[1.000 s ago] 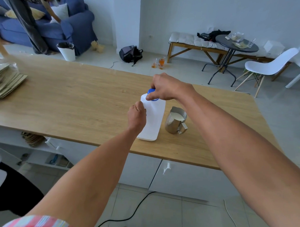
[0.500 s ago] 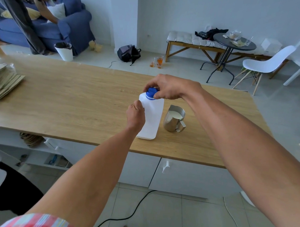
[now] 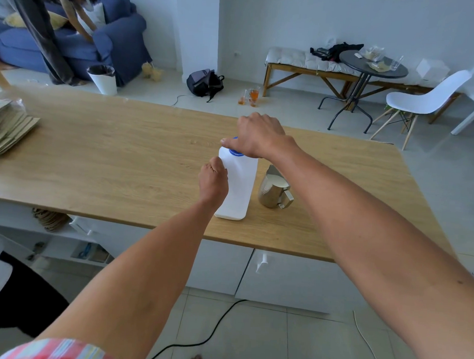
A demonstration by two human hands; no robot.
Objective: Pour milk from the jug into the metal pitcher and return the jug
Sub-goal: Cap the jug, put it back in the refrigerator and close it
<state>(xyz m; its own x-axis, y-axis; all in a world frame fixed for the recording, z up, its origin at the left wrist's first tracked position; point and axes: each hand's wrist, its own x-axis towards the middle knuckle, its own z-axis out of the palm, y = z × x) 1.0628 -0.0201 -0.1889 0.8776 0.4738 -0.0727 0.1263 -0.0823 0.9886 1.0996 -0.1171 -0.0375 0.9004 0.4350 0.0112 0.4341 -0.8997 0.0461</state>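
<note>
A white plastic milk jug (image 3: 239,187) stands upright on the wooden counter (image 3: 123,159), near its front edge. My left hand (image 3: 213,180) grips the jug's left side. My right hand (image 3: 259,137) covers the top, fingers closed around the blue cap (image 3: 234,152), of which only an edge shows. Just right of the jug stands the metal pitcher (image 3: 273,191), handle toward me, with white milk inside it.
A stack of brown paper bags (image 3: 6,128) lies at the counter's far left. Behind the counter are a round black table (image 3: 372,67), a white chair (image 3: 426,100), a bench, a backpack (image 3: 205,81) and glasses on the floor. A person stands by the blue sofa.
My right hand has turned on the blue cap and now covers it more fully. The jug, pitcher and left hand stay where they were.
</note>
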